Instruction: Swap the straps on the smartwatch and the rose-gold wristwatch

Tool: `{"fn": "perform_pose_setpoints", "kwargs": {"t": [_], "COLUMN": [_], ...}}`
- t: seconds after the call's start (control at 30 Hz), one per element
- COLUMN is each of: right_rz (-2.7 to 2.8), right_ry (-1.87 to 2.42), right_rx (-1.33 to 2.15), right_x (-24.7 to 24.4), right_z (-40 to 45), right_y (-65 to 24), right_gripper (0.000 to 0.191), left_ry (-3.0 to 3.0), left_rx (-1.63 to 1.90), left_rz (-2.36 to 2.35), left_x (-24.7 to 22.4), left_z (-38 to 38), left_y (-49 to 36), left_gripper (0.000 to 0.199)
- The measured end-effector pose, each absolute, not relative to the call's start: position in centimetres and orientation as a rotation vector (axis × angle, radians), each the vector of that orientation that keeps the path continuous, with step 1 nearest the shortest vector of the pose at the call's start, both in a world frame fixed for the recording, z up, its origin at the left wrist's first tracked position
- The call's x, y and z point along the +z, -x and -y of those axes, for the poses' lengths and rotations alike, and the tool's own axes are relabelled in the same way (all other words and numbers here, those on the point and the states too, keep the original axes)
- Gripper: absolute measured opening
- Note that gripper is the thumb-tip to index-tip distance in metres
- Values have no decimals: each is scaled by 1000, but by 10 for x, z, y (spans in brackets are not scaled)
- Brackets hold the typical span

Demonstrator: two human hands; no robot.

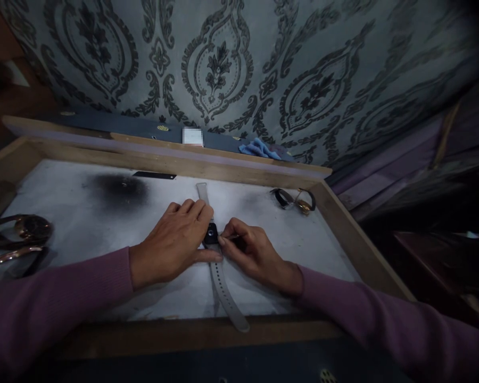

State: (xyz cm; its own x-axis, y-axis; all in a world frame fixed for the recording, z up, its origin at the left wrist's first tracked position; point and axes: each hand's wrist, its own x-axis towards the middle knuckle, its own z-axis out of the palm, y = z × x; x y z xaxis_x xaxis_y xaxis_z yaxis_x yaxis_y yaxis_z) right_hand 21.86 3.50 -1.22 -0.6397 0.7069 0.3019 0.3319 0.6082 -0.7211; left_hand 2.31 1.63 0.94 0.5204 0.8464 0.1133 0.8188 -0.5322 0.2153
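A smartwatch with a black squarish case (211,234) and a long pale grey strap (222,291) lies on the white bottom of a shallow wooden tray. A round lens-like spot shows on the upturned side of the case. My left hand (171,236) holds the watch from the left, fingers over the upper strap and thumb across the lower one. At the case's right edge, my right hand (255,254) is closed in a pinch on a thin, rod-like tool (234,236). Its tip is hidden by the fingers. The strap's lower end hangs over the tray's near rim.
The tray's wooden rim (355,239) surrounds the work. Wristwatches (32,229) lie at the left, and more watches (293,199) at the back right. A flat black strip (154,175) rests by the back wall. Behind it are a blue cloth (261,148) and a small white box (192,136).
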Motion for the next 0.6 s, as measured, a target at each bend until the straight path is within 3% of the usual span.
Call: {"fn": "perform_pose_setpoints", "kwargs": {"t": [0.6], "right_rz": [2270], "right_ry": [819], "right_rx": [814], "right_x": [-12], "right_z": [-36], "right_y": [-220], "right_gripper": [13], "left_ry": [-2652], "left_rx": [329], "left_rz": [-1445], "left_x": [7], "left_z": [-17], "left_y": [-22], "left_gripper": [46]}}
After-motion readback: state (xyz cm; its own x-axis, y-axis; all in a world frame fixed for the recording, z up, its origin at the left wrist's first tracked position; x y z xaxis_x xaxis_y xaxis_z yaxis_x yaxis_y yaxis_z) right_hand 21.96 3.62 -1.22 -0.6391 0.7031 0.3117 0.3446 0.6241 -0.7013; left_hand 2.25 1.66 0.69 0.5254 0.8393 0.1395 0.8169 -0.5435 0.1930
